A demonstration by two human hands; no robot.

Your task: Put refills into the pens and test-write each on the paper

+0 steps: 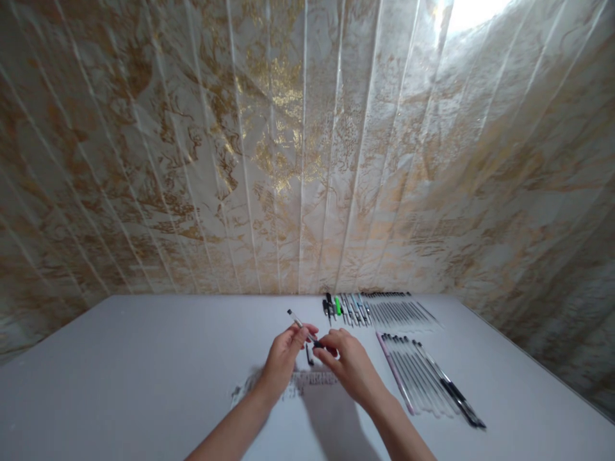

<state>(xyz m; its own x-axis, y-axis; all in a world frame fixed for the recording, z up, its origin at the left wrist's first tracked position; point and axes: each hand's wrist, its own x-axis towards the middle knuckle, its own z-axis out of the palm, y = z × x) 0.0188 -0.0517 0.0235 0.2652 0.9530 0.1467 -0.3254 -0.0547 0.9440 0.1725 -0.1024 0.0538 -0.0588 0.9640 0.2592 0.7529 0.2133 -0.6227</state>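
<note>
My left hand (pixel 287 351) pinches the clear barrel of a pen (pixel 298 321), which slants up to the left and ends in a dark tip. My right hand (pixel 346 357) closes its fingers on the black lower end of the same pen. Just below, between the hands, a black pen cap (pixel 309 355) shows; whether it lies on the table or touches a finger I cannot tell. Under my wrists, many small dark parts (pixel 312 378) lie in rows on the white table (pixel 158 358), partly hidden by my arms.
To the right, several refills or thin pens (pixel 418 374) lie side by side, with black pens (pixel 451 387) at their right. Further back lie more thin rods (pixel 398 314), assorted pens (pixel 353 309) and a green marker (pixel 337 305). A gold-patterned curtain (pixel 269 160) hangs behind the table.
</note>
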